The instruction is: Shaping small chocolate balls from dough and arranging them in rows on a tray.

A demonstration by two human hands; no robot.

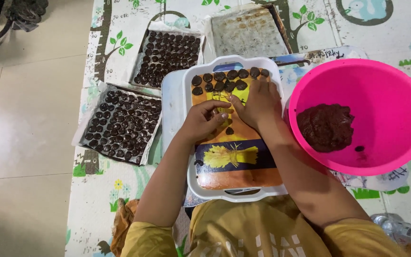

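Dark round dough pieces (pixel 224 80) lie in rows on the white plastic tray (pixel 189 143) — left hand (pixel 204 120) pinches one piece, right hand (pixel 258 102) rests flat, fingers spread, pressing others — perhaps to flatten them.

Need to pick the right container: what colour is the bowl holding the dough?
Bright pink bowl, head view.
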